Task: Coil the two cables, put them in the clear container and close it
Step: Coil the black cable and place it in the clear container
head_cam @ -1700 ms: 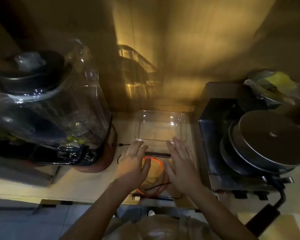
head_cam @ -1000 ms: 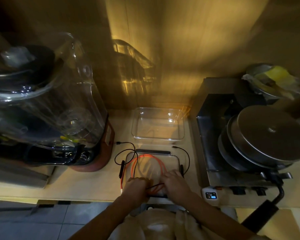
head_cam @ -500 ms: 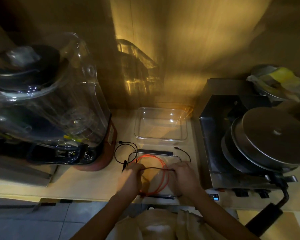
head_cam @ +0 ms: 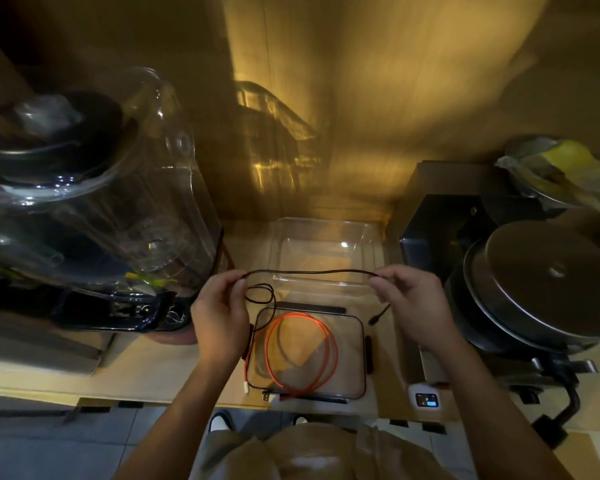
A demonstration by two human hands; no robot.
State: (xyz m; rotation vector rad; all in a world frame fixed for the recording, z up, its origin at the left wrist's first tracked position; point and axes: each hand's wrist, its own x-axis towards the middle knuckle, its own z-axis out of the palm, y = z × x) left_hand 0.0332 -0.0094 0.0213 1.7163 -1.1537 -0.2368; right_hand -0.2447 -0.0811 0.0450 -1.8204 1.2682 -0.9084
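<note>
A thin black cable (head_cam: 309, 271) is stretched level between my two hands above the counter. My left hand (head_cam: 220, 317) pinches its left end, where a small loop hangs down. My right hand (head_cam: 409, 299) pinches the right part, and the plug end dangles below it. An orange cable (head_cam: 303, 351) lies in a loose coil on the clear lid (head_cam: 361, 358) with dark latches, near the counter's front edge. The clear container (head_cam: 323, 251) stands open behind the lid, against the wall, with nothing in it.
A large blender with a clear jug (head_cam: 94, 216) fills the left side. A dark metal appliance with a round steel lid (head_cam: 548, 282) stands on the right, its cord trailing forward. A small white device with a blue screen (head_cam: 425, 399) lies at the front edge.
Both hands left the lid, took up the black cable and raised it, pulling it out straight between them. The orange cable stayed coiled on the lid.
</note>
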